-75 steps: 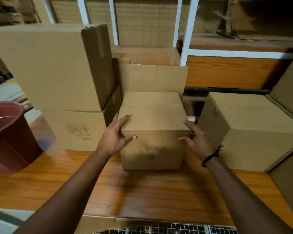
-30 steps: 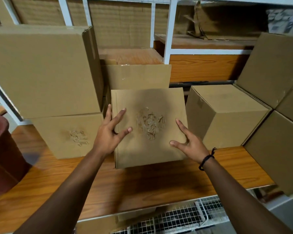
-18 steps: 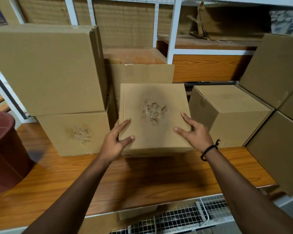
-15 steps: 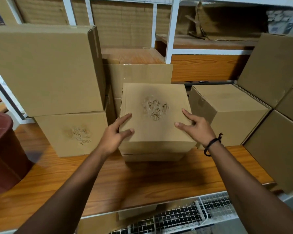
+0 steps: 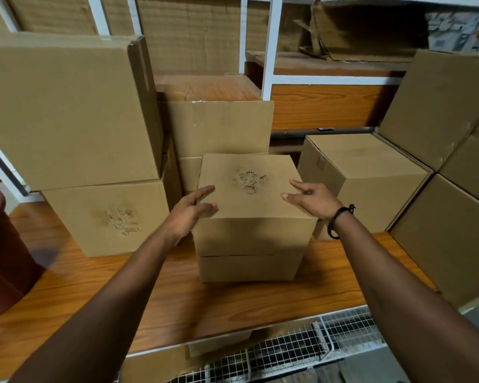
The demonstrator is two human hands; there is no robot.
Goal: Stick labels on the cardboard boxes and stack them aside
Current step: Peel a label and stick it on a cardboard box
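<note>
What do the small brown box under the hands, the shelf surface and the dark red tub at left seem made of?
Small brown box: matte corrugated cardboard, scuffed patch exposing torn fibres. Shelf surface: wood or wood-look laminate, orange grain, slight sheen. Dark red tub: likely plastic, smooth.

Black wristband [image 5: 339, 220], bare forearms

1. A wood-grain tabletop [image 5: 233, 305] runs across the near ground, lit warmly from above, with soft shadows on it.
2. At 6 o'clock, below its front edge, a white wire mesh rack [image 5: 288, 352] shows.
3. At 12 o'clock a white metal shelving frame [image 5: 270, 45] stands upright, with woven tan panels [image 5: 188, 31] behind it.
4. Toward 1 o'clock sits a wooden shelf board [image 5: 327, 106], and torn cardboard scraps [image 5: 324, 37] lie above it in shadow.
5. At 9 o'clock a dark red bucket [image 5: 3, 255] stands at the edge.
</note>
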